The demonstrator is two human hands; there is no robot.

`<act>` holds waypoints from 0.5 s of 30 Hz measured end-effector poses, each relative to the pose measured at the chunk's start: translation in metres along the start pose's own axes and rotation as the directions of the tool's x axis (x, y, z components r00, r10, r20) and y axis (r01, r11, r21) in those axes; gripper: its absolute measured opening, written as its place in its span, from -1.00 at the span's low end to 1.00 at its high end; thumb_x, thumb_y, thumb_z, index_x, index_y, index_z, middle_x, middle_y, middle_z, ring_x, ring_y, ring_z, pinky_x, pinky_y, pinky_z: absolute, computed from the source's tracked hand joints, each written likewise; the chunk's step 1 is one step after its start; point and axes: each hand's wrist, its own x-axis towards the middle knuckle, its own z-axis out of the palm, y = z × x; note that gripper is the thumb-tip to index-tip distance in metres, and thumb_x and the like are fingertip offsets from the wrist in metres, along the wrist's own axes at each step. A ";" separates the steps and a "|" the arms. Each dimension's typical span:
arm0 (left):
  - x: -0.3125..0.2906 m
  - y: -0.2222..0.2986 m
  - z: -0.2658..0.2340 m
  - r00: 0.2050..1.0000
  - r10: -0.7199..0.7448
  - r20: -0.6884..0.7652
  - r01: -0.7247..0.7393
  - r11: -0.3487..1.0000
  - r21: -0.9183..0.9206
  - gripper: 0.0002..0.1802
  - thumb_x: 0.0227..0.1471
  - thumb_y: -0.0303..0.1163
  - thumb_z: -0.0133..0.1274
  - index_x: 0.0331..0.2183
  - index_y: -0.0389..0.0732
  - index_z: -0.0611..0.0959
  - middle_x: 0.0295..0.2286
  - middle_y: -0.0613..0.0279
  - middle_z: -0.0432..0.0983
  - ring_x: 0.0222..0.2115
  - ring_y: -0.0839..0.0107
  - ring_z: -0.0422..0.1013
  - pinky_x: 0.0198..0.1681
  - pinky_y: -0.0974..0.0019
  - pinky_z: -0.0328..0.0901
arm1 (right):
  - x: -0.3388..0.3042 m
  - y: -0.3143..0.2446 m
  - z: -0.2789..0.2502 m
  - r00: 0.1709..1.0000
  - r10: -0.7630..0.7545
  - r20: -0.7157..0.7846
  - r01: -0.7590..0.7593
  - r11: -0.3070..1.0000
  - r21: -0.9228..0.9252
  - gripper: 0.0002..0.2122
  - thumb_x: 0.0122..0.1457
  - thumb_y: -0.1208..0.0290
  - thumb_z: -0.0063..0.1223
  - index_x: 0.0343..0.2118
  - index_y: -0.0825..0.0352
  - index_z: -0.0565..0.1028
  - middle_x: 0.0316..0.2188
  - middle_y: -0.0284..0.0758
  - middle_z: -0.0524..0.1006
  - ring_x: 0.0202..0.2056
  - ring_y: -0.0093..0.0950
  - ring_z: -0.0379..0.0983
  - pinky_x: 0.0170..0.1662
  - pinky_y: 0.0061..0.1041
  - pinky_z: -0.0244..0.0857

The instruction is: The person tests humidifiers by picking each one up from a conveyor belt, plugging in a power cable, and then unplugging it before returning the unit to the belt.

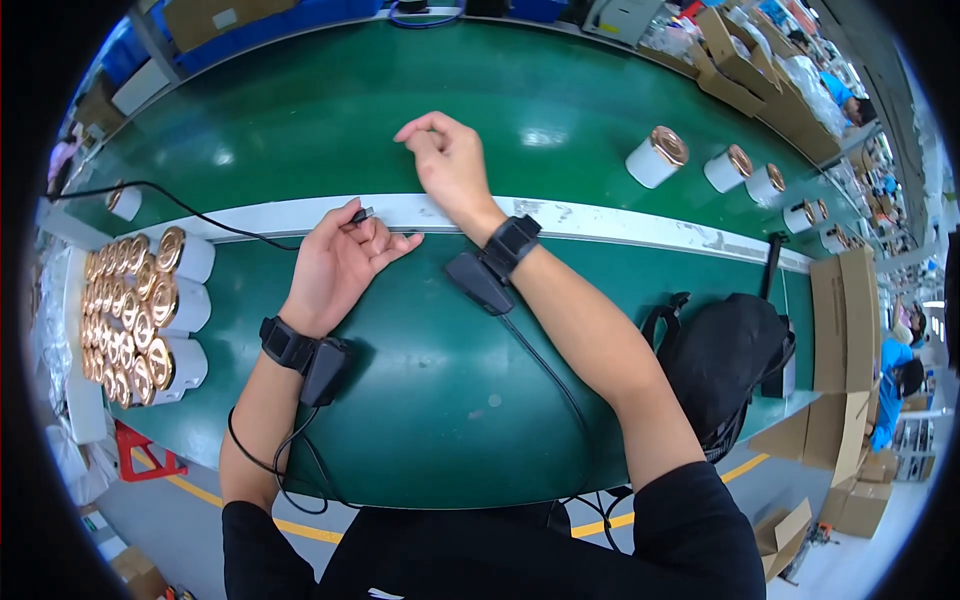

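Observation:
My left hand (345,250) is palm up over the near bench edge of the white rail. Its thumb and index finger are closed on the plug of a black cable (362,214), whose cord runs off to the left. My right hand (450,165) hovers over the green conveyor belt (330,110), just beyond the rail (590,222). Its index finger reaches out loosely while the other fingers curl, and nothing shows in it. Each wrist wears a black strap with a small dark box and a cord.
White canisters with copper-coloured lids (175,310) lie stacked on the bench at left. Several more (655,157) stand on the belt at right. A black backpack (725,360) rests on the green bench (440,420), near cardboard boxes (845,320).

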 end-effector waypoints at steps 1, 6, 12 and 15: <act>0.000 0.005 -0.002 0.999 0.005 -0.039 -0.005 1.000 0.019 -0.64 0.26 -0.29 -0.25 -0.54 -0.23 0.39 -0.62 0.18 0.34 -0.37 0.18 0.42 0.16 -0.06 0.18 | -0.002 0.001 0.001 0.999 -0.035 -0.012 0.035 0.999 -0.023 -0.86 0.17 0.51 -0.08 -0.40 0.38 0.54 -0.69 -0.56 0.36 -0.66 -0.80 0.10 -0.62 -0.65 -0.07; 0.003 0.025 -0.020 0.994 0.077 -0.080 -0.070 0.994 0.080 -0.62 0.26 -0.25 -0.25 -0.52 -0.26 0.42 -0.53 0.13 0.44 -0.28 0.09 0.47 0.07 0.05 0.26 | 0.000 0.002 -0.015 0.999 -0.041 -0.004 0.041 0.997 -0.066 -0.84 0.21 0.49 -0.10 -0.38 0.34 0.55 -0.67 -0.59 0.33 -0.65 -0.81 0.10 -0.62 -0.71 -0.09; 0.002 0.018 -0.020 0.997 0.076 -0.033 -0.069 0.981 0.182 -0.61 0.26 -0.22 -0.24 -0.52 -0.27 0.41 -0.53 0.13 0.43 -0.22 0.08 0.47 0.06 0.10 0.27 | -0.003 -0.001 -0.013 0.996 0.082 0.043 -0.081 0.997 -0.004 -0.86 0.20 0.49 -0.09 -0.35 0.35 0.53 -0.69 -0.63 0.23 -0.67 -0.82 0.01 -0.64 -0.70 -0.17; 0.005 0.021 -0.024 0.995 0.096 -0.020 -0.094 0.992 0.078 -0.60 0.25 -0.21 -0.24 -0.55 -0.25 0.39 -0.55 0.14 0.41 -0.22 0.10 0.46 0.06 0.11 0.27 | -0.001 -0.010 -0.009 0.988 0.084 0.130 -0.089 0.995 0.034 -0.86 0.21 0.48 -0.09 -0.35 0.38 0.52 -0.71 -0.63 0.18 -0.68 -0.81 -0.03 -0.64 -0.69 -0.19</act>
